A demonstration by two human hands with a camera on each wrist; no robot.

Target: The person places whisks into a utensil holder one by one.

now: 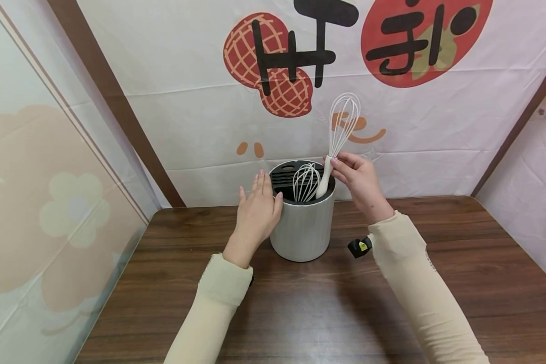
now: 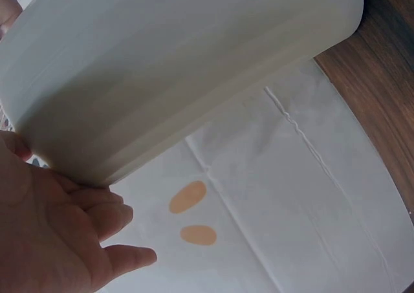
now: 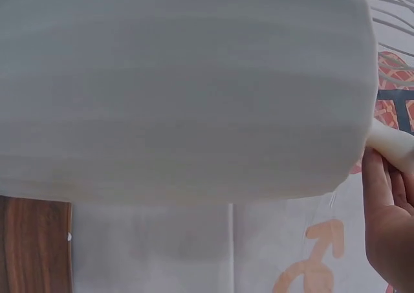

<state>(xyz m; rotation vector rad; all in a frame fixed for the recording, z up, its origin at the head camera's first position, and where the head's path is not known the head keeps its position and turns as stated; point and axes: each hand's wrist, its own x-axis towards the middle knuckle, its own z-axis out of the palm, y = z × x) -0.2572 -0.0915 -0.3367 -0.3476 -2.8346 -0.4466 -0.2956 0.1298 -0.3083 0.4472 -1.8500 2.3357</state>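
Note:
A light grey ribbed utensil holder (image 1: pixel 302 230) with a black slotted top (image 1: pixel 296 169) stands on the table. My right hand (image 1: pixel 360 183) pinches the upper handle of a white whisk (image 1: pixel 328 169), its wire loops pointing up and its handle's lower end inside the holder's opening. In the right wrist view the whisk handle (image 3: pixel 391 143) shows beside the holder's rim. A second, smaller whisk head (image 1: pixel 306 183) pokes up from the same opening. With fingers extended, my left hand (image 1: pixel 257 212) rests against the holder's left side at the rim; the left wrist view shows its fingertips (image 2: pixel 110 218) along the wall.
The dark wooden table (image 1: pixel 291 313) reaches back to a white printed cloth (image 1: pixel 186 121). Another printed panel (image 1: pixel 63 202) stands at the left. A black strap device (image 1: pixel 359 247) sits at my right wrist.

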